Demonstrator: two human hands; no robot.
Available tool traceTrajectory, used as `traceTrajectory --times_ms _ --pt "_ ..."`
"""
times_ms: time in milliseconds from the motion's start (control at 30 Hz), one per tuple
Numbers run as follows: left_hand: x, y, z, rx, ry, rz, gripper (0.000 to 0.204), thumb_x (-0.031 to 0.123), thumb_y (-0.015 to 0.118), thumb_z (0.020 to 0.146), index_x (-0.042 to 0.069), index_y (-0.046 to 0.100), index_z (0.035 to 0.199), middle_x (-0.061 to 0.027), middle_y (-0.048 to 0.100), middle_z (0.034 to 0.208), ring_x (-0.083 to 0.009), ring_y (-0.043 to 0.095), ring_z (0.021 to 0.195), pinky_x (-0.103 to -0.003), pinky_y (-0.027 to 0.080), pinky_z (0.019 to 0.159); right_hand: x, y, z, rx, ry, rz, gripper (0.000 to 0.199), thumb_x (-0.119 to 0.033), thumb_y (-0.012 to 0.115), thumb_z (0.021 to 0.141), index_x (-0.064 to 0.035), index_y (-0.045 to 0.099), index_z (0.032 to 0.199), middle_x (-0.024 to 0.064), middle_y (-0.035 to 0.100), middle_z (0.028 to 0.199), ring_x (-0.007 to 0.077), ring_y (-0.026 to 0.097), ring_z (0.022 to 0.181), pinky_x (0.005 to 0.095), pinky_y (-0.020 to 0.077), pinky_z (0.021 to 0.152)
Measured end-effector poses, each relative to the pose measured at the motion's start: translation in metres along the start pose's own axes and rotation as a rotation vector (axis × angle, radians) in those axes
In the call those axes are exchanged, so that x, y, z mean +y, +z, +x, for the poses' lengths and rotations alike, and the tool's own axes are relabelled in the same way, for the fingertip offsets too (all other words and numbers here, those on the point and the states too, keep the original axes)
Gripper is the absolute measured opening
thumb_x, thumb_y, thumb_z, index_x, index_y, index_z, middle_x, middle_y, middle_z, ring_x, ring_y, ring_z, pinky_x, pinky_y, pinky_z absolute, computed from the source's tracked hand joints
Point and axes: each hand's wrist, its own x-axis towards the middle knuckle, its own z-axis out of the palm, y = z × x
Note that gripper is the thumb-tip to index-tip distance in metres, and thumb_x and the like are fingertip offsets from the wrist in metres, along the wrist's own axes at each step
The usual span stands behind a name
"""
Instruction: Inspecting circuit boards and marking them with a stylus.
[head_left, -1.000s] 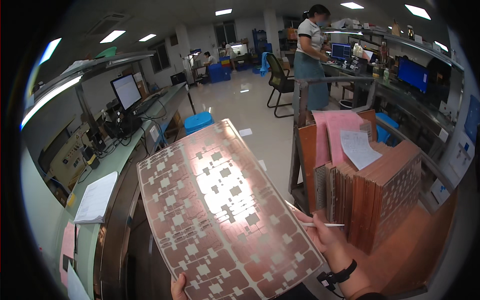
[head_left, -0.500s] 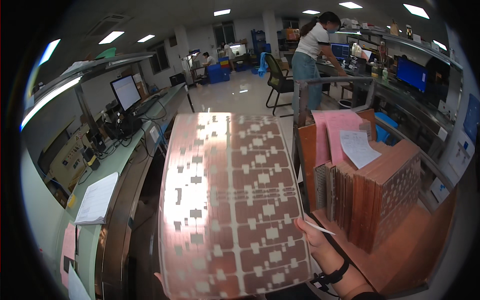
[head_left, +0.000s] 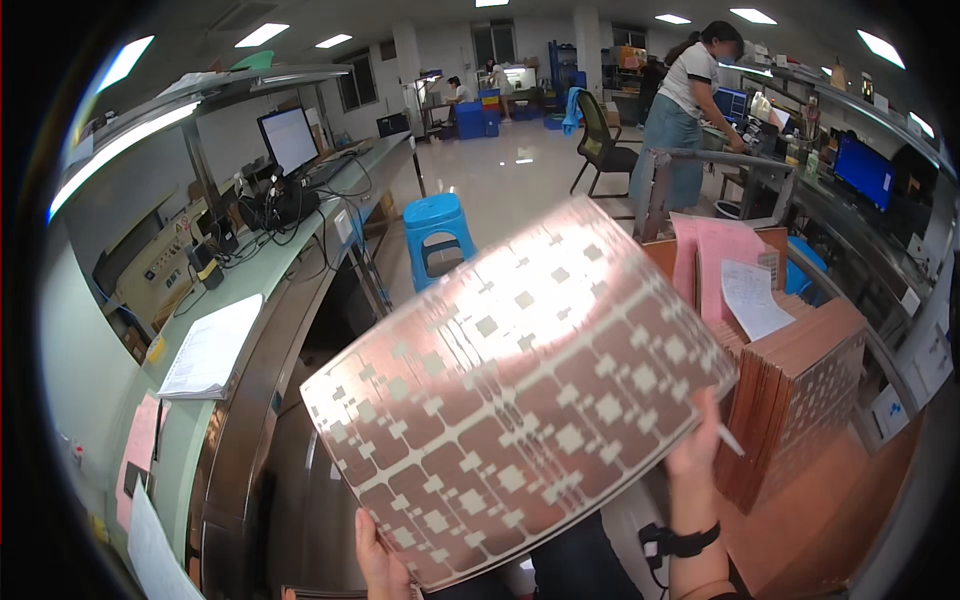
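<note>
Tilted since half a second ago, the copper-clad panel [head_left: 520,390] now lies slanting, its far corner swung up to the right, where earlier it stood nearly upright in front of the person; its glare patch has slid toward the upper middle. That suggests the sheet is being turned under the ceiling lights so its patterned face can be looked over.

Left of the panel, a white paper pad [head_left: 212,347] and pink slips [head_left: 137,455] lie on the long green tabletop [head_left: 300,250]. At the panel's lower left edge the left hand [head_left: 380,555] has its fingers clamped on the sheet from beneath. Beyond the panel's top edge stands a blue plastic stool [head_left: 437,228]. At its right edge the right hand [head_left: 695,445] pinches the panel while also holding a thin white pen [head_left: 730,438]. Right of the panel, a stack of like copper panels [head_left: 800,400] stands on edge, with pink sheets [head_left: 722,262] and a white note [head_left: 752,297] resting on top.
</note>
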Motion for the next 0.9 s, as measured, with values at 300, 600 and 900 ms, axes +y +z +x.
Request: traceTrajectory --times_ms 300,600,900 --pt "0.011 -0.044 0.0 0.136 0.062 0.309 0.022 0.021 0.048 0.096 0.002 0.057 0.099 -0.0067 0.064 0.094 -0.0142 0.062 0.083 -0.026 0.051 0.071 -0.063 -0.056 -0.034 0.006 -0.061 -0.454 0.05 -0.032 0.042 0.096 0.0062 0.043 0.128 0.0189 0.057 0.117 0.0233 0.06 0.1 0.0342 0.0493 0.086" --pt "0.033 -0.045 -0.007 0.195 0.103 0.429 0.017 0.018 0.051 0.094 0.004 0.059 0.089 -0.0007 0.062 0.081 -0.0085 0.058 0.073 -0.023 0.047 0.066 -0.047 -0.036 -0.049 -0.119 0.039 -0.833 0.043 -0.034 0.057 0.09 0.0054 0.058 0.109 0.0101 0.066 0.094 0.0129 0.062 0.081 0.0252 0.0497 0.073" --pt "0.039 -0.053 -0.016 0.186 0.102 0.487 0.018 0.018 0.054 0.092 0.008 0.056 0.078 0.0023 0.056 0.069 -0.0067 0.053 0.063 -0.022 0.043 0.058 -0.037 -0.02 -0.049 -0.124 0.035 -0.943 0.048 -0.036 0.055 0.091 0.0062 0.057 0.113 0.0101 0.066 0.095 0.0113 0.061 0.08 0.0227 0.0494 0.07"
